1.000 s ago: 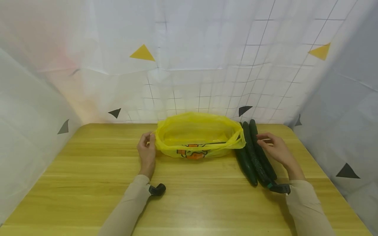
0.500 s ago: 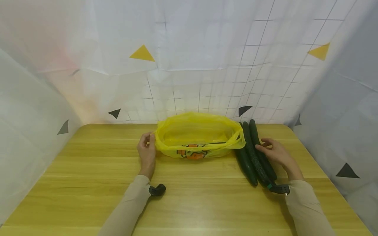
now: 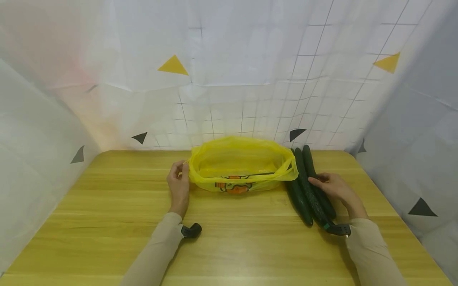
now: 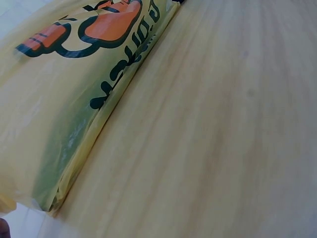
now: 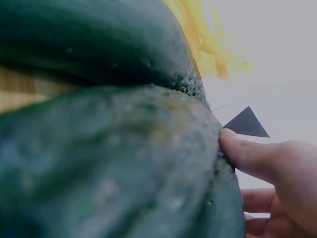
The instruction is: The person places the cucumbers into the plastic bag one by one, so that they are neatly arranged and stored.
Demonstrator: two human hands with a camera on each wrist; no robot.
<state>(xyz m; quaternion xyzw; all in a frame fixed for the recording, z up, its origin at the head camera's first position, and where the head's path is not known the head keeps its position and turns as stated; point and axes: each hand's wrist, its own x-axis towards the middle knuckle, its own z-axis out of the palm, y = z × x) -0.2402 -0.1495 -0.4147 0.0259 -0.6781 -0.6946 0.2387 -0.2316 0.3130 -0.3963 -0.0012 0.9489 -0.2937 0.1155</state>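
A yellow plastic bag [image 3: 243,183] with an orange and black print lies with its mouth wide open at the back of the table. My left hand [image 3: 178,182] pinches the bag's left edge. In the left wrist view a green shape [image 4: 69,141] shows through the bag's lower side. To the right of the bag three long dark green cucumbers lie side by side: the left [image 3: 299,204], the middle [image 3: 304,180] and the right cucumber [image 3: 308,159]. My right hand [image 3: 336,187] grips the right cucumber, thumb on top and fingers along its far side, partly hidden.
The wooden table [image 3: 243,238] ends at a white sheet wall [image 3: 229,99] just behind the bag, with more sheets on both sides. The black wrist camera [image 3: 338,229] on the right sleeve overlaps the near cucumber ends.
My right hand has come slightly nearer and its thumb and fingers have closed on the right cucumber. The left hand and the bag have stayed in place.
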